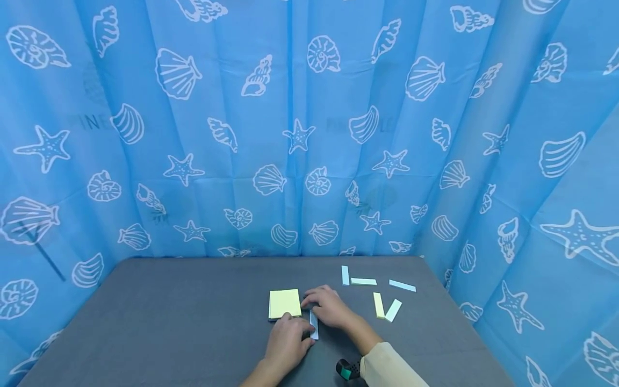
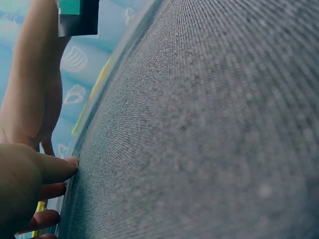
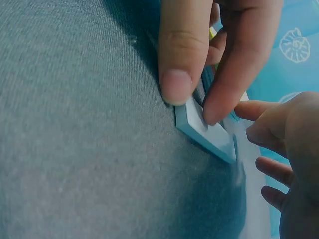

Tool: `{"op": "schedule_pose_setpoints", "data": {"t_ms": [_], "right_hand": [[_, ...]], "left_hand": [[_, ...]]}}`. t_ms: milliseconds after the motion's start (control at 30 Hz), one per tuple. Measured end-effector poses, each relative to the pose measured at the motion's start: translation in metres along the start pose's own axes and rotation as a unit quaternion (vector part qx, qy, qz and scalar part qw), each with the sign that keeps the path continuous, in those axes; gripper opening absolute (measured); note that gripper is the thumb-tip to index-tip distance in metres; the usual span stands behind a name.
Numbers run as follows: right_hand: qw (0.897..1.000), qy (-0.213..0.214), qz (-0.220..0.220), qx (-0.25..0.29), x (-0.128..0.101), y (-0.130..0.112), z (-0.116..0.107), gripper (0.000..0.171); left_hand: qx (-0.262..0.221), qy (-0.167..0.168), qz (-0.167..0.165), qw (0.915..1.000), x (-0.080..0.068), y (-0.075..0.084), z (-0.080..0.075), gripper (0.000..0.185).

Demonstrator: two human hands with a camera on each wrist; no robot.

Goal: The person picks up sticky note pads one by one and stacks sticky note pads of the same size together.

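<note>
A narrow blue sticky-strip pad (image 1: 314, 325) lies on the grey table (image 1: 169, 322) between my two hands. In the right wrist view my right hand (image 3: 192, 104) pinches one end of this blue pad (image 3: 204, 130) between thumb and a finger, lifting its top layer slightly. My right hand (image 1: 313, 307) reaches in from the right. My left hand (image 1: 290, 336) rests on the table at the pad's near end, with fingers loosely extended (image 3: 251, 110) and the thumb (image 2: 60, 167) down on the cloth. A yellow sticky-note pad (image 1: 284, 303) sits just left of both hands.
Several loose blue and yellow strips (image 1: 379, 305) lie on the table right of my hands, toward the far right corner. A blue seashell curtain (image 1: 309, 134) closes in the back and sides. A wrist camera strap (image 1: 347, 370) shows on my right arm.
</note>
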State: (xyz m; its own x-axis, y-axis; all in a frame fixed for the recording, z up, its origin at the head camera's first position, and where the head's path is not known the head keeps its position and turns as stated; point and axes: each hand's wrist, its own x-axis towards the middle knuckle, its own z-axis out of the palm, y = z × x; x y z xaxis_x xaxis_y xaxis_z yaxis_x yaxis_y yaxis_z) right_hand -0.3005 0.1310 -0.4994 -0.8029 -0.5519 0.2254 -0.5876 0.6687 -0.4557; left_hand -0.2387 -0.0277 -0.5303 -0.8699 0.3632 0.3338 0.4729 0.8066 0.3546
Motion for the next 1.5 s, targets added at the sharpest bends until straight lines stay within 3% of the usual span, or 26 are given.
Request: {"op": "schedule_pose_setpoints", "data": {"t_ms": [200,367,533,700,1033,1267,1500], "right_hand": [[1.000,-0.007,-0.003,0.002,0.002,-0.001,0.000,0.030],[0.999,0.046,0.007,-0.007,0.000,0.014,-0.005,0.023],[0.993,0.103,0.048,-0.037,-0.001,0.040,-0.017,0.018],[0.986,0.122,0.103,-0.055,-0.001,0.065,-0.030,0.025],[0.977,0.065,0.187,-0.080,0.004,0.090,-0.044,0.042],[0.975,0.010,0.195,-0.108,0.002,0.088,-0.047,0.041],[0.977,0.001,0.174,-0.121,-0.003,0.079,-0.045,0.041]], "left_hand": [[-0.005,0.000,-0.001,1.0000,0.001,-0.001,0.001,0.018],[0.002,0.034,0.016,0.9993,0.000,-0.002,0.003,0.016],[0.014,0.048,0.019,0.9985,0.000,-0.001,0.005,0.015],[0.018,0.042,0.011,0.9989,-0.001,0.000,0.005,0.014],[0.021,0.057,0.017,0.9980,-0.001,0.000,0.005,0.014],[0.018,0.064,0.018,0.9976,0.000,0.001,0.007,0.014],[0.018,0.087,0.028,0.9957,-0.001,-0.001,0.006,0.014]]}}
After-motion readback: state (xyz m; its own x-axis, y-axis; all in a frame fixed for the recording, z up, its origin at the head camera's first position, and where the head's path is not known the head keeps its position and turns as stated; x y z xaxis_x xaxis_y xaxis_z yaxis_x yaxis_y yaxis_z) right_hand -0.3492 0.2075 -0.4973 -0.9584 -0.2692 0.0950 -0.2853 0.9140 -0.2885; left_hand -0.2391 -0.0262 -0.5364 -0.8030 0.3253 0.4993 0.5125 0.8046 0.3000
